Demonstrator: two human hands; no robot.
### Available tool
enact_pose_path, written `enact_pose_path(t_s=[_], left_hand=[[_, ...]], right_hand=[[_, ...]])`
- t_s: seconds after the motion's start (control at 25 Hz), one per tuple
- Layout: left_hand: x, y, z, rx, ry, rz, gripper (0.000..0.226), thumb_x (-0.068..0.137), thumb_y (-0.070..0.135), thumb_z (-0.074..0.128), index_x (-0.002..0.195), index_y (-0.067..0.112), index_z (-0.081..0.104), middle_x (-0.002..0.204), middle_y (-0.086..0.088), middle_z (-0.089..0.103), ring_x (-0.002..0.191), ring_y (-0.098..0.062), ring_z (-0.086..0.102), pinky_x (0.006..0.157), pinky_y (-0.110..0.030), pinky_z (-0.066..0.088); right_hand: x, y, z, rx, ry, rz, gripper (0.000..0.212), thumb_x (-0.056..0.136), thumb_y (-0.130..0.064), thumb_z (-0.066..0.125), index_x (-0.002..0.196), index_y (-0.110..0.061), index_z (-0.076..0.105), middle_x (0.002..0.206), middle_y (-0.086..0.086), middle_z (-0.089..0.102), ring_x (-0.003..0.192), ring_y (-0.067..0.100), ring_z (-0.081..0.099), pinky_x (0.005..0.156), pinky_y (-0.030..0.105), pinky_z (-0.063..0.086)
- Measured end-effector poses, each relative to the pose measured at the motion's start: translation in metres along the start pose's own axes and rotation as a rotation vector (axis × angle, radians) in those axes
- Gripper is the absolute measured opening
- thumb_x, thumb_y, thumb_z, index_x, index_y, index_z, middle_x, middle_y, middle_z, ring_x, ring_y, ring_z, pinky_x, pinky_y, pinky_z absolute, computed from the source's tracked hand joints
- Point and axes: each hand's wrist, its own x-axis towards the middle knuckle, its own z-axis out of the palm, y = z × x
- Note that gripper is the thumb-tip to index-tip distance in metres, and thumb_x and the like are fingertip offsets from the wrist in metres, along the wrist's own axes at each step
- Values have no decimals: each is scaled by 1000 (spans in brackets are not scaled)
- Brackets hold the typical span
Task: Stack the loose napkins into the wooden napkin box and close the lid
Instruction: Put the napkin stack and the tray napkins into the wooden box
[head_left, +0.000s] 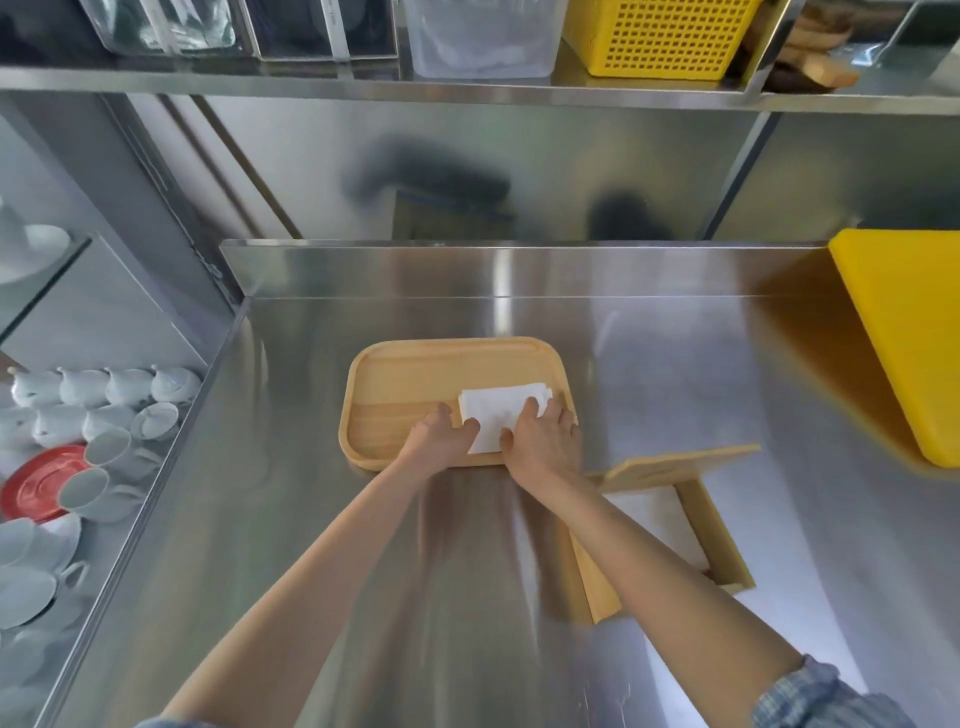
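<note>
A small stack of white napkins (496, 413) lies on the right front part of a wooden tray (410, 382) on the steel counter. My left hand (441, 434) grips the stack's left edge, and my right hand (543, 439) presses on its right side with fingers over the top. The wooden napkin box (698, 525) stands to the right of my right forearm, with white napkins visible inside. Its lid (680, 465) is raised and tilts back at the far side. My right forearm hides the box's left part.
A yellow cutting board (909, 332) lies at the right edge of the counter. White cups and a red saucer (36, 483) fill a lower shelf to the left. A yellow basket (660, 36) and clear containers sit on the shelf above.
</note>
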Motion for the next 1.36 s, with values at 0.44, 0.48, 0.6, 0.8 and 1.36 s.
enact_pose_path(t_s=[0.44, 0.48, 0.6, 0.8, 1.36], left_hand=[[51, -5, 7, -414, -80, -154, 23, 85, 15, 46, 63, 9, 46, 59, -7, 44, 53, -19, 40, 63, -25, 36], [51, -5, 7, -435, -78, -165, 28, 84, 13, 47, 57, 11, 40, 53, -4, 41, 49, -17, 35, 56, -23, 33], [53, -2, 6, -446, -85, -207, 33, 84, 13, 50, 54, 13, 38, 48, -1, 39, 46, -16, 29, 45, -22, 24], [53, 0, 10, -418, -120, -190, 19, 87, 16, 53, 71, 7, 52, 63, 0, 43, 51, -12, 37, 39, -16, 32], [-40, -35, -20, -821, -41, 75, 17, 86, 24, 51, 94, 11, 58, 92, -5, 59, 86, -19, 55, 81, -30, 42]], right_hand=[[49, -3, 27, 53, -4, 231, 68, 94, -17, 47, 145, 2, 8, 142, 29, 30, 132, 42, 30, 112, 42, 25], [50, -2, 26, 73, 9, 245, 69, 92, -16, 50, 144, 4, 9, 141, 29, 31, 131, 42, 32, 111, 41, 27], [54, 1, 22, 137, 14, 289, 72, 90, -17, 55, 142, 6, 12, 140, 29, 33, 127, 41, 36, 108, 40, 31], [56, 1, 19, 288, -29, 338, 80, 85, -19, 61, 143, 4, 11, 141, 28, 32, 131, 41, 34, 112, 41, 30], [-32, -13, -22, 859, 47, -10, 56, 94, -18, 47, 144, -11, 22, 144, 8, 40, 130, 26, 41, 92, 24, 32]])
